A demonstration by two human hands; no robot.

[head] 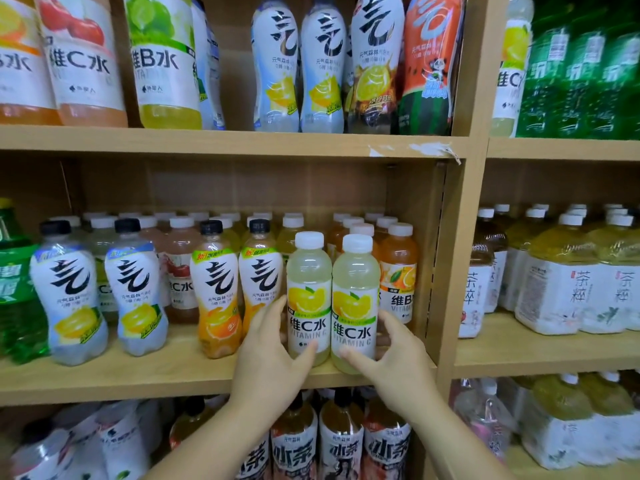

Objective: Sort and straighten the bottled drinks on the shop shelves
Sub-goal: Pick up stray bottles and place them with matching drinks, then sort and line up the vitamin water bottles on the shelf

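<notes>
Two pale yellow vitamin C bottles with white caps stand upright side by side at the front of the middle shelf (173,379). My left hand (273,355) wraps the left bottle (308,289) low down, thumb across its label. My right hand (391,358) cups the right bottle (355,292) in the same way. To their left stand two orange sparkling bottles with black caps (214,292), then two blue-white lemon sparkling bottles (69,296).
Rows of white-capped juice bottles fill the shelf behind. An orange vitamin B bottle (398,271) stands right beside the wooden upright (446,265). Green soda bottles (17,299) sit far left. Tea multipacks (554,292) fill the right bay. More bottles crowd the shelves above and below.
</notes>
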